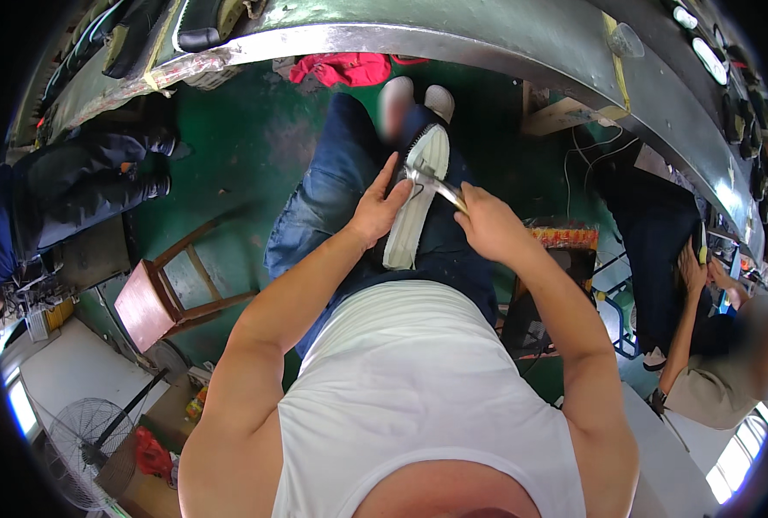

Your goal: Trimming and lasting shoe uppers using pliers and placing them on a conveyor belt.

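Observation:
Across my lap lies a shoe (408, 231) with its pale, ridged sole turned up and its toe pointing away from me. My left hand (374, 211) grips its left side, thumb and forefinger along the edge; the other fingers are hidden. A hammer (444, 189) with a metal head is in my right hand (495, 226), which is closed round the handle from the right. The hammer head is over the upper half of the sole; whether it touches cannot be told. A small dark curved line shows on the sole beside the head.
A long metal-edged bench (418, 41) curves across the far side, with shoes (203, 24) on it. A wooden stool (142, 302) and a fan (90, 440) stand at left. Red cloth (342, 69) lies under the bench. Co-workers sit at left and right (717, 388).

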Tool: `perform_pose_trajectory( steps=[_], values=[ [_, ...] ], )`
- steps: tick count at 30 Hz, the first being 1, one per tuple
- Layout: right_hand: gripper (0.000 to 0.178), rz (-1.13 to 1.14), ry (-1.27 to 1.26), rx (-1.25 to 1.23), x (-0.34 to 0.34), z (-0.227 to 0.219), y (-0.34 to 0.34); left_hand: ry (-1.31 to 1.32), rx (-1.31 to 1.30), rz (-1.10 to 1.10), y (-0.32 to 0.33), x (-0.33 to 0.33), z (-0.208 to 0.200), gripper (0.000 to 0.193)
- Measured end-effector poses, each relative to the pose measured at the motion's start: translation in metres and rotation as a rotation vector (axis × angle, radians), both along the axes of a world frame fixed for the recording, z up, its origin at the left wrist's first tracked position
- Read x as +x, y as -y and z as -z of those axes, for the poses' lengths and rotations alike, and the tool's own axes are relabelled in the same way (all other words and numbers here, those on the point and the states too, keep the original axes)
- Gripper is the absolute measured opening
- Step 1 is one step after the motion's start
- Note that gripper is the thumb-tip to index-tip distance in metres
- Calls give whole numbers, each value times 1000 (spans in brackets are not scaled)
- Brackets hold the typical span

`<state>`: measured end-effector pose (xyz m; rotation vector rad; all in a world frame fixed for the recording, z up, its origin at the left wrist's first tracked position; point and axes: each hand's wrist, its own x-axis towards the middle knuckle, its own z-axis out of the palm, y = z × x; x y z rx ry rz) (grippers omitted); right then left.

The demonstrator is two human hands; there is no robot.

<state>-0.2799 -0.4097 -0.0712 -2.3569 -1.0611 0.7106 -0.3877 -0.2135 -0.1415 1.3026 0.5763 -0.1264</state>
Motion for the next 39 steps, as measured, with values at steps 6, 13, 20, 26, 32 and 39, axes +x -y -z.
perform_pose_trajectory(
  steps=[6,13,20,26,32,39],
  values=[
    [27,372,-1076,25,6,16,-6,55,298,67,3,-1,-8,63],
    [30,499,-1584,344,-2,43,19,122,824,421,-8,11,-19,52],
    [40,358,-890,188,29,10,12,108,778,400,-2,14,-30,46],
    [49,145,-501,87,49,1,-25,104,745,455,-12,13,-27,45],
    [50,125,-544,-102,44,-5,-25,176,811,374,-4,5,-17,62],
    [52,107,-261,168,21,0,-15,-87,608,372,-11,9,-12,78]
  ],
)
